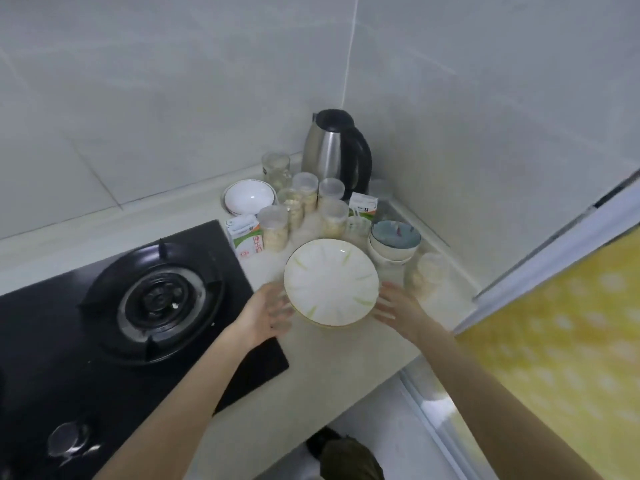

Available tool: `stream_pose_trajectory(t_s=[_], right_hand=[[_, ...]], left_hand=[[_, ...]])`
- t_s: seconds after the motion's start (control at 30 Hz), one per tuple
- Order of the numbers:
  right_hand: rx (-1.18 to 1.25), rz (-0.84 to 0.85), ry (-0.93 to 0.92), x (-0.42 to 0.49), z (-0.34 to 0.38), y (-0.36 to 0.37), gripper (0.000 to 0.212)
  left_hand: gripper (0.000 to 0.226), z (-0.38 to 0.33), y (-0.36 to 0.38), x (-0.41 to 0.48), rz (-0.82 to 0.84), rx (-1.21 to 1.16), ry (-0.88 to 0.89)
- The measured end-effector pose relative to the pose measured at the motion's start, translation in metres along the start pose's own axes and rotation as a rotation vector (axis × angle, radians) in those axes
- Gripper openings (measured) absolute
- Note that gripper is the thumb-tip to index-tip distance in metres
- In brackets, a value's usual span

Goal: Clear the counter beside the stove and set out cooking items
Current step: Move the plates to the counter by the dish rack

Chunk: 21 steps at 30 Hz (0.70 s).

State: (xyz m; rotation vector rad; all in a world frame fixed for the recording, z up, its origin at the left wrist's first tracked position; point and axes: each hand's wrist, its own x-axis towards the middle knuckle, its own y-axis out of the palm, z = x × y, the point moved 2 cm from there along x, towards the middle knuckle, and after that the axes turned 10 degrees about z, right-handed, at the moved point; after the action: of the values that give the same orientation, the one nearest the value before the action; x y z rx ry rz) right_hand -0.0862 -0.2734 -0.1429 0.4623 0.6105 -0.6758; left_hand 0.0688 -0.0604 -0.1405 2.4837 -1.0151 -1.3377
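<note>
A stack of white plates with pale green streaks sits on the cream counter right of the black gas stove. My left hand is at the stack's left edge, fingers spread, blurred. My right hand is at its right edge, fingers apart. Neither hand clearly grips the plates. Behind the stack stand several clear lidded jars of pale food, two small cartons, an upturned white bowl and stacked bowls.
A steel kettle with a black handle fills the tiled corner. One more jar stands by the right wall. A yellow patterned panel and white frame close the right side. The stove knob is at lower left.
</note>
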Motion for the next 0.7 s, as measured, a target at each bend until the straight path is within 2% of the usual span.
stream_pose_trajectory(t_s=[0.07,0.27,0.53,0.7], right_hand=[[-0.063,0.062,0.025,0.015,0.006,0.001,0.018],[-0.167,0.142,0.069,0.05,0.018,-0.007,0.03],[-0.197,0.262,0.128,0.059,0.033,-0.014,0.027],[-0.299,0.38,0.134,0.052,0.043,-0.004,0.029]], left_hand=[[0.029,-0.001,0.003,0.008,-0.045,-0.099,0.025],[0.044,0.005,0.018,0.021,-0.097,-0.223,0.083],[0.027,0.016,0.026,0.017,-0.178,-0.194,0.148],[0.035,0.03,0.021,-0.011,-0.259,-0.156,0.163]])
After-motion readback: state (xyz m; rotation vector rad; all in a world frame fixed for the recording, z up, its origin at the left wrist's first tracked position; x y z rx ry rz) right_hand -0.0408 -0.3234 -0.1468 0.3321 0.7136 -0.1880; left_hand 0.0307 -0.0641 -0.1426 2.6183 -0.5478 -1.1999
